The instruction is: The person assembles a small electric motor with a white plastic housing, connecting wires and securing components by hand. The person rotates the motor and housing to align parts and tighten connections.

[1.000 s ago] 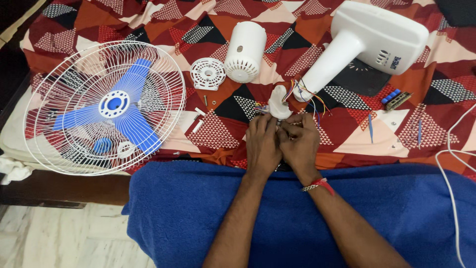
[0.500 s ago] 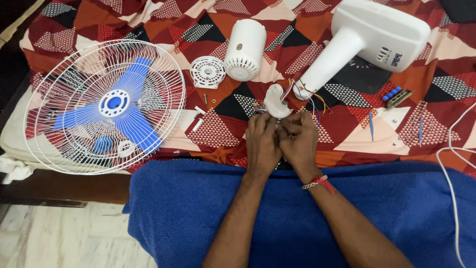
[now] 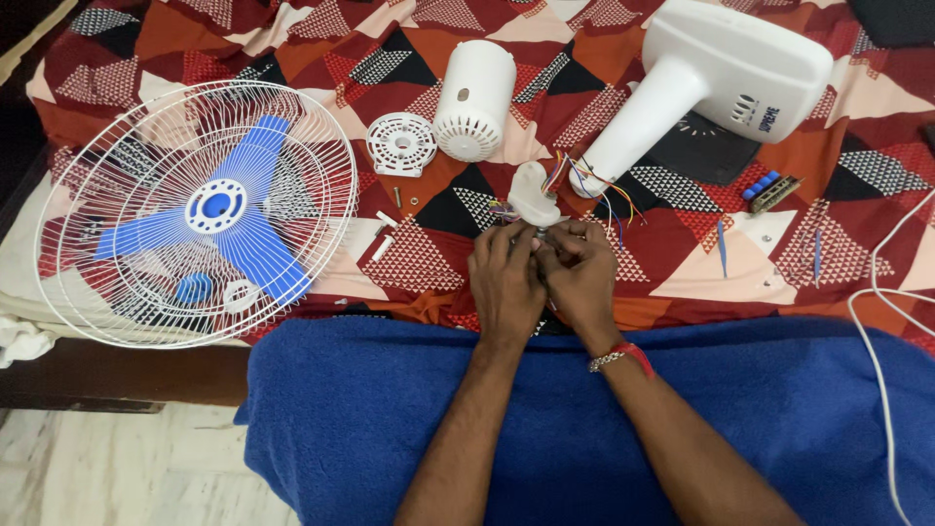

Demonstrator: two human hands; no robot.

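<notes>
From the head camera, one white fan stand [image 3: 721,83] lay on the patterned bedspread [image 3: 292,39]. Just below its neck, one left hand [image 3: 504,282] and one right hand [image 3: 579,278], fingers pressed together, pinched one small white joint piece [image 3: 531,193] trailing coloured wires [image 3: 594,185]. Left of the stand lay one motor cover [image 3: 474,97] and one caged blue fan blade [image 3: 200,209].

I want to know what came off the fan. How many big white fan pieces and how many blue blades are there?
White wire cage: 1
White motor cover: 1
White round vent cap: 1
White fan base: 1
Blue blades: 3
Total: 7
</notes>
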